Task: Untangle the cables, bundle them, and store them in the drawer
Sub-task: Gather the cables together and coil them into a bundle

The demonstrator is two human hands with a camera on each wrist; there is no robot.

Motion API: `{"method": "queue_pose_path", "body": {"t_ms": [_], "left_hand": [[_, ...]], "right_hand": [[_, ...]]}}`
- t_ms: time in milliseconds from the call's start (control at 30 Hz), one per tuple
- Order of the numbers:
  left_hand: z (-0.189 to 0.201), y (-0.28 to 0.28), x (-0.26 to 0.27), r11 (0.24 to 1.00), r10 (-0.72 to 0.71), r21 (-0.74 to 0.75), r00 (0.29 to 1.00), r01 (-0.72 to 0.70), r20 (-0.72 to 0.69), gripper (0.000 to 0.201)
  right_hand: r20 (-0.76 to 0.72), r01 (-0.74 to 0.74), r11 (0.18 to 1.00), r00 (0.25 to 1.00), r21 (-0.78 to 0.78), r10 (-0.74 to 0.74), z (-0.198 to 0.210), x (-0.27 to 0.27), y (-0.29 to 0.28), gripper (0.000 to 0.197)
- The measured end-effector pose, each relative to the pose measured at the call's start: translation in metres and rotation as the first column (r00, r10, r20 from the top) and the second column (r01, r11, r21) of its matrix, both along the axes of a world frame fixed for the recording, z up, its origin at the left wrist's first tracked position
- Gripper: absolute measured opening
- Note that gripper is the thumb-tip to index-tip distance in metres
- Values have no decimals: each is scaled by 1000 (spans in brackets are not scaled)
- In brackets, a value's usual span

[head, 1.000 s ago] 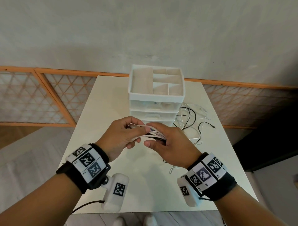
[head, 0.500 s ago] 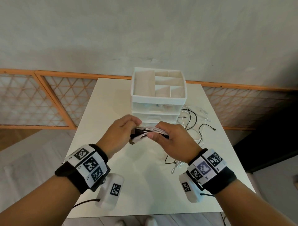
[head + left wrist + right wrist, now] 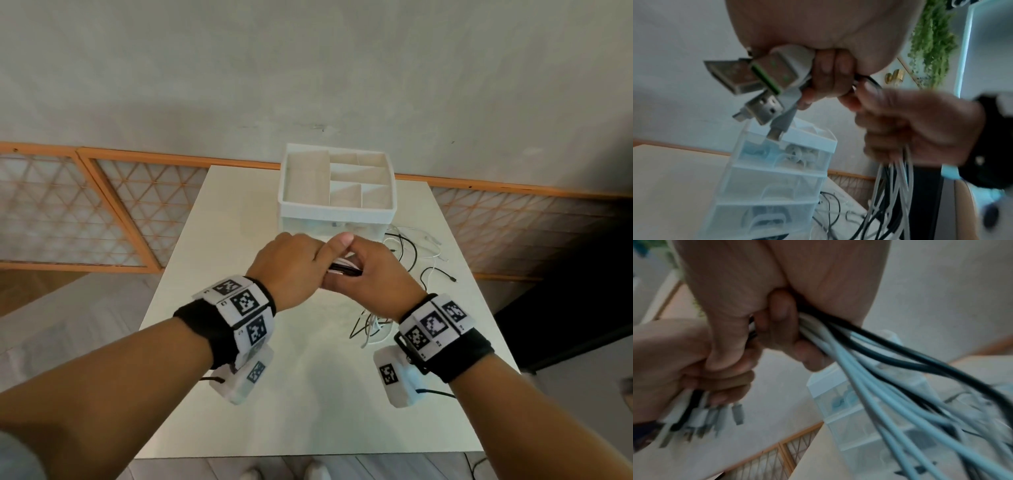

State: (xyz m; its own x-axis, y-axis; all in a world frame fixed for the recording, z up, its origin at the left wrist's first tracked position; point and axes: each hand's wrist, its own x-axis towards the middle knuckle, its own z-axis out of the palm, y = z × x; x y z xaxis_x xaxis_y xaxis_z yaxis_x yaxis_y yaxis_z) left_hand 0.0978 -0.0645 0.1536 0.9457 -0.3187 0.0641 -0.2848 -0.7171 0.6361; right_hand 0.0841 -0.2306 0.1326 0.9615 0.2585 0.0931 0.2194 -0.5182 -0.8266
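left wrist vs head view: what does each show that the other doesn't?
Only the left wrist view shows the USB plugs fanned out of the left hand, and coiled cables inside the translucent drawers.

Only the head view shows the organiser's divided top tray, both wrist bands, and the loose cables on the white table.

Both show the right hand and the left hand gripping one cable bundle in front of the drawer unit.

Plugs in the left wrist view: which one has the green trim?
The big USB plug with the white housing, uppermost in the left hand. A green band edges its collar; the smaller plugs below it are plain grey.
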Motion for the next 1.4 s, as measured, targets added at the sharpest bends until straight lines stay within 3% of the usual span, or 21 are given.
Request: {"method": "queue_pose_path", "body": {"t_ms": [67, 200, 267, 367, 467, 567, 633, 733, 800, 867, 933, 1000, 1067, 1167, 1233, 1300, 1400], "left_hand": [[10, 4, 3, 998, 20, -60, 1000, -21, -21, 71], [12, 11, -2, 977, -192, -136, 949, 162, -249, 59], [9, 13, -5, 968, -248, -113, 921, 223, -301, 54], [9, 15, -2, 957, -274, -18, 885, 289, -376, 48], [7, 13, 3, 951, -230, 126, 920, 281, -316, 40], [3, 6, 3, 962, -217, 118, 953, 245, -211, 31], [2, 6, 3, 969, -217, 87, 964, 232, -151, 29], [1, 15, 6, 993, -118, -7, 981, 118, -153, 36], [-1, 16, 6, 991, -27, -135, 992, 11, -120, 33], [-1, 10, 8, 933, 94, -340, 992, -117, -84, 26], [-2, 0, 11, 834, 185, -510, 977, -211, -102, 26], [-5, -8, 16, 784, 256, -557, 961, -272, -110, 28], [-5, -13, 16, 797, 277, -520, 951, -308, -139, 36], [-6, -22, 11, 870, 166, -415, 950, -268, -266, 80], [-5, -29, 10, 877, 91, -427, 948, -222, -306, 102], [-3, -36, 12, 818, 36, -540, 955, -198, -296, 94], [-3, -42, 12, 600, 58, -722, 918, -345, -391, 43]], "right_hand": [[-88, -11, 999, 996, -43, 8, -6, 3, -15, 36], [-49, 81, 991, 995, -104, -87, -14, 10, -34, 51], [-51, 112, 987, 992, -114, -119, -14, 12, -37, 53], [-73, 95, 978, 991, -186, -110, -14, 13, -42, 42], [-117, 4, 961, 992, -277, -38, -2, 11, -37, 22], [-137, -104, 964, 988, -245, 72, 8, 11, -22, 24], [-118, -91, 978, 991, -187, 70, 11, 12, -21, 23], [-139, 28, 997, 990, 65, -19, 8, 11, -36, 22], [-117, 86, 967, 991, 238, -60, 5, 9, -43, 23], [-67, 148, 947, 989, 285, -135, 2, 13, -46, 21], [-30, 185, 956, 983, 228, -183, 2, 20, -50, 15], [5, 201, 963, 979, 180, -205, 0, 23, -52, 13], [78, 229, 953, 966, 199, -249, -3, 24, -48, 14], [228, 214, 935, 932, 281, -282, -1, 20, -31, 21], [335, 154, 943, 908, 297, -253, 2, 13, -13, 23], [391, 64, 954, 903, 292, -180, 0, 6, 1, 23], [370, -55, 975, 929, 217, -30, -10, -3, 14, 19]]}}
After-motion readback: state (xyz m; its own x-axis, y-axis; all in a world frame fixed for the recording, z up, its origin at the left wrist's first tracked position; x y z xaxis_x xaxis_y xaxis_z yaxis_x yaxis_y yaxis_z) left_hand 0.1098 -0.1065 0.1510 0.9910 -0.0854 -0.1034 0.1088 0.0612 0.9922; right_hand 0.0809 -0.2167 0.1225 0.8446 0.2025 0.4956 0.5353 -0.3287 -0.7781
